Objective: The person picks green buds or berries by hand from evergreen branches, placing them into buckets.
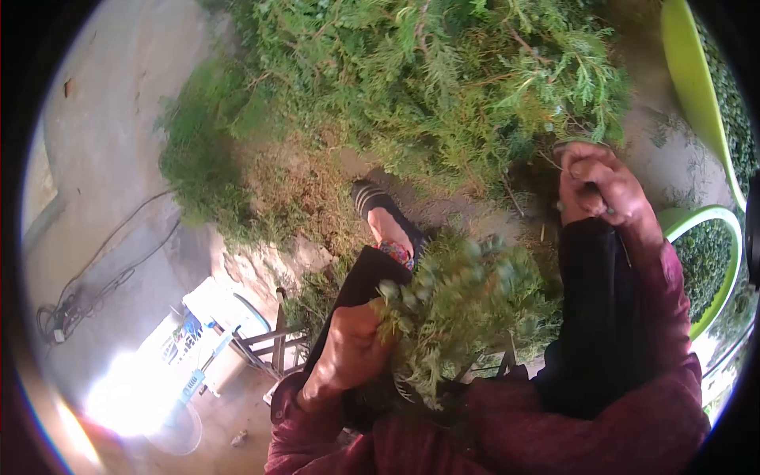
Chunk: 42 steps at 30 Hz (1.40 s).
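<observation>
I'm holding a leafy evergreen sprig (475, 305) in the lower middle of the frame, between the two dark trouser legs (590, 317). It's showing a soft mid-green, paling to grey-green near the hand, where rounded bits that may be small cones are blurring together. The outline is bushy and ragged, breaking into flat, feathery fans with fine, scale-like leaves.

My left grip (352, 348) is closing firmly around the sprig's left end, fingers folded in; the stem itself is hiding in the fist. From there the long axis is running roughly level towards the right of the frame, the foliage widening as it goes, and one frond is drooping towards the bottom edge.

My right grip (613, 186) is sitting right of centre, near the lower right edge of a big heap of branches (443, 87). Its fingers are curling inward, but I cannot tell how far it is closing or whether it has hold of anything.

The heap is filling the top of the frame, springy and tangled, with thin brown twigs showing through. Smooth grey concrete (119, 103) is covering the upper left. At the right edge, a glossy lime-green tub (697, 87) with a curved rim is holding dense small leaves. A striped dark shoe (372, 194) is resting near the centre.
</observation>
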Tool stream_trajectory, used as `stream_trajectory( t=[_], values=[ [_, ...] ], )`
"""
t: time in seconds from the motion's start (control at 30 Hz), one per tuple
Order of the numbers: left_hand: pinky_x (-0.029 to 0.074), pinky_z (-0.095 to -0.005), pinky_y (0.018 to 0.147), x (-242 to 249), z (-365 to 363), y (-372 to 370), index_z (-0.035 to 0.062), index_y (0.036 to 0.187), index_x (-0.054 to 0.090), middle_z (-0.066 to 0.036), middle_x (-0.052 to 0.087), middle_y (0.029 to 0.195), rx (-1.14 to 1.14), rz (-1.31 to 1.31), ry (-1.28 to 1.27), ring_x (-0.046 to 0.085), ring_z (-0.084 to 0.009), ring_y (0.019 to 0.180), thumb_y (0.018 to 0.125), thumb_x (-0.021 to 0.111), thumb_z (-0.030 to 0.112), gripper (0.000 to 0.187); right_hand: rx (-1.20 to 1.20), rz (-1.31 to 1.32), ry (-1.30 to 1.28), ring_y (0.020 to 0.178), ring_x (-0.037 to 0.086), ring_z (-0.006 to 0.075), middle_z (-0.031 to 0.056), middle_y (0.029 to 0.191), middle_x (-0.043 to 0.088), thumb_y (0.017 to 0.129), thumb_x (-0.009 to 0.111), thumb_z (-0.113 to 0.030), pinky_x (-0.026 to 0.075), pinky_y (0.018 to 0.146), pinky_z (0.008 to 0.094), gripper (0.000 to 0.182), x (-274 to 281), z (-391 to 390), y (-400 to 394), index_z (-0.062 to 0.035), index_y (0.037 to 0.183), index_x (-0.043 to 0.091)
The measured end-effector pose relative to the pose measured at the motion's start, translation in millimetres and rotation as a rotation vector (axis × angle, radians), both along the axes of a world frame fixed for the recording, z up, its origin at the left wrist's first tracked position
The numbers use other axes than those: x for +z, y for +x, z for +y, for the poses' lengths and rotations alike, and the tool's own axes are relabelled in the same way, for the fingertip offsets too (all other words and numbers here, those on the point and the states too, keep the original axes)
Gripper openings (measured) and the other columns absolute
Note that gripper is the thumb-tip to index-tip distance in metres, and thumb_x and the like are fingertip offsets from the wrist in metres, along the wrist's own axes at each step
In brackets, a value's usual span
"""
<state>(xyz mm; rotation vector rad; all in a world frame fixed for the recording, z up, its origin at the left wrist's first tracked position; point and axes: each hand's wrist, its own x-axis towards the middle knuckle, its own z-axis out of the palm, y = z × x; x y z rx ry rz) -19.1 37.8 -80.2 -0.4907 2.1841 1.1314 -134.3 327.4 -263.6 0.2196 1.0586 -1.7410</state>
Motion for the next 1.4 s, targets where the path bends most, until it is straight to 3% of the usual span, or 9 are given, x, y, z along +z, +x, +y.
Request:
stream_trajectory(
  t=[0.03, 0.27, 0.37, 0.5, 0.63, 0.93, 1.2, 1.27, 1.4],
  values=[
    [0.042, -0.0338, 0.05, -6.3, -20.6, 12.1, -0.0005, 0.077, 0.048, -0.018, 0.048, 0.061, -0.286, -0.033, -0.023, 0.052, -0.0364, 0.058, 0.077, 0.051, 0.004, 0.005, 0.015, -0.006, -0.012, 0.045, 0.045, 0.0065, 0.0055, 0.071, 0.05, 0.083, 0.049, -0.014, 0.033, 0.032, 0.0168, 0.014, 2.0, -8.5, 1.4, 0.0001, 0.084, 0.05],
    [0.043, -0.0397, 0.052, -10.4, 5.1, -9.3, 0.0009, 0.086, 0.051, -0.021, 0.053, 0.066, -0.306, -0.062, -0.125, 0.056, -0.0375, 0.065, 0.083, 0.052, 0.016, 0.016, 0.137, -0.243, -0.286, 0.051, 0.051, 0.0074, 0.0074, 0.082, 0.052, 0.085, 0.05, -0.041, 0.034, 0.03, 0.0131, 0.037, 42.9, -78.3, -26.8, -0.0037, 0.09, 0.05],
    [0.043, -0.0401, 0.052, -10.2, 8.1, -11.4, 0.0013, 0.089, 0.051, -0.02, 0.053, 0.066, -0.254, -0.117, -0.116, 0.056, -0.0377, 0.064, 0.084, 0.052, 0.018, 0.017, 0.528, 0.125, -0.164, 0.064, 0.057, 0.0092, 0.0068, 0.095, 0.056, 0.075, 0.058, -0.053, 0.046, 0.046, 0.0188, 0.054, 50.3, -93.1, -23.3, -0.0047, 0.1, 0.053],
    [0.043, -0.04, 0.051, -13.5, 8.5, -10.0, 0.0013, 0.086, 0.051, -0.019, 0.053, 0.065, -0.287, -0.109, -0.097, 0.055, -0.0381, 0.063, 0.084, 0.052, 0.018, 0.017, 0.586, 0.364, -0.317, 0.085, 0.054, 0.0125, 0.0066, 0.1, 0.054, 0.067, 0.07, -0.045, 0.046, 0.071, 0.026, 0.063, 41.3, -105.2, -9.8, -0.0046, 0.112, 0.051],
    [0.042, -0.0403, 0.05, -12.5, 14.4, -13.9, 0.0005, 0.08, 0.051, -0.02, 0.051, 0.061, -0.258, -0.102, 0.014, 0.055, -0.0381, 0.061, 0.084, 0.052, 0.017, 0.017, 0.472, 0.676, -0.419, 0.076, 0.057, 0.0179, 0.0099, 0.096, 0.056, 0.063, 0.068, -0.055, 0.047, 0.067, 0.0263, 0.072, 55.8, -118.9, 1.4, -0.0025, 0.108, 0.051],
    [0.04, -0.0408, 0.047, -12.4, 20.5, -15.9, -0.0002, 0.074, 0.048, -0.02, 0.05, 0.059, -0.225, -0.172, 0.041, 0.054, -0.0384, 0.058, 0.084, 0.052, 0.017, 0.02, 0.221, 0.769, -0.378, 0.063, 0.057, 0.0234, 0.0123, 0.066, 0.054, 0.069, 0.064, -0.015, 0.043, 0.054, 0.0328, 0.018, 71.9, -118.4, 13.2, -0.0043, 0.082, 0.056],
    [0.043, -0.0371, 0.049, -10.3, 12.9, -10.8, 0.0002, 0.081, 0.053, -0.019, 0.054, 0.064, -0.475, -0.161, -0.022, 0.057, -0.0349, 0.059, 0.084, 0.052, 0.017, 0.017, 0.169, 0.751, -0.167, 0.061, 0.054, 0.0127, 0.0024, 0.065, 0.054, 0.072, 0.055, -0.007, 0.044, 0.055, 0.027, 0.009, 50.5, -84.5, 9.9, -0.0049, 0.081, 0.056],
    [0.045, -0.0333, 0.052, -13.4, -4.2, 5.9, 0.0012, 0.087, 0.057, -0.018, 0.056, 0.065, -0.158, -0.133, 0.078, 0.059, -0.0306, 0.06, 0.084, 0.051, 0.016, 0.016, -0.052, 0.256, -0.334, 0.043, 0.038, 0.0045, -0.0021, 0.058, 0.045, 0.081, 0.05, -0.003, 0.033, 0.037, 0.02, 0.005, 32.9, -50.8, -6.7, -0.0003, 0.084, 0.054],
    [0.042, -0.0264, 0.049, -14.9, -4.6, 4.8, -0.0003, 0.089, 0.058, -0.008, 0.054, 0.06, 0.061, -0.088, -0.058, 0.053, -0.011, 0.055, 0.085, 0.05, 0.017, 0.02, -0.413, 0.361, 0.07, 0.038, 0.03, 0.0033, 0.0012, 0.061, 0.048, 0.077, 0.053, -0.003, 0.021, 0.033, 0.0174, 0.01, 62.6, 4.5, 5.7, -0.0027, 0.086, 0.053]
  ],
)
